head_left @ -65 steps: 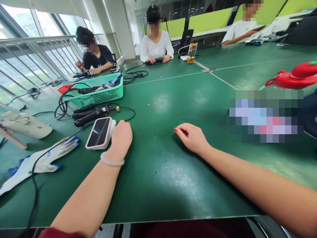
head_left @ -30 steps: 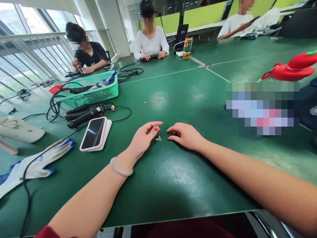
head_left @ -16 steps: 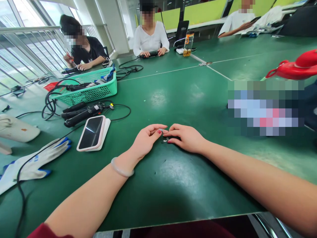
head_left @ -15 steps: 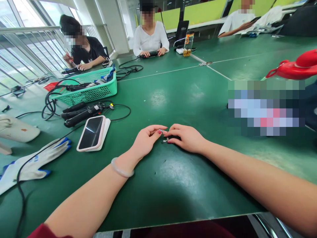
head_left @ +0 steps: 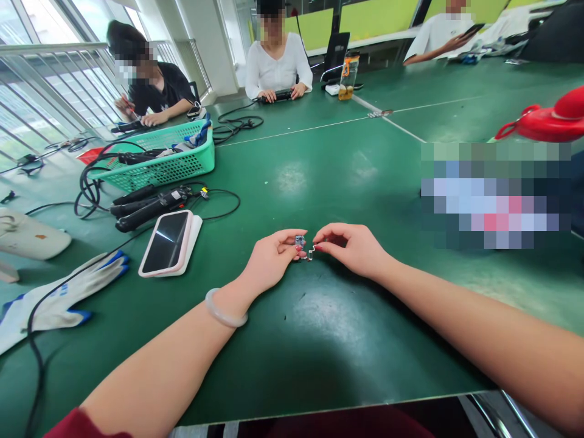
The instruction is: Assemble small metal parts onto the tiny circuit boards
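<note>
My left hand (head_left: 267, 260), with a pale bangle (head_left: 224, 310) on its wrist, pinches a small blue-grey circuit board (head_left: 300, 240) between thumb and fingers. Facing it, my right hand (head_left: 353, 249) has its thumb and forefinger closed on the end of a tiny pale strip (head_left: 311, 253). The strip hangs just right of the board; whether the two are joined I cannot tell. Both hands are low over the green table (head_left: 328, 340). Left of them lies a phone in a pink case (head_left: 166, 243), on top of a white flat object.
Black corded tools (head_left: 152, 207) lie behind the phone, beside a green basket (head_left: 168, 167) of tools and cables. A white-and-blue glove (head_left: 68, 298) is at the left with a cable across it. A red object (head_left: 547, 121) stands at right. Several people sit around the table, one with a black device (head_left: 278, 95).
The circuit board now shows between my left fingers. My right hand has drawn slightly away to the right, and the pale strip shows in the gap between the hands.
</note>
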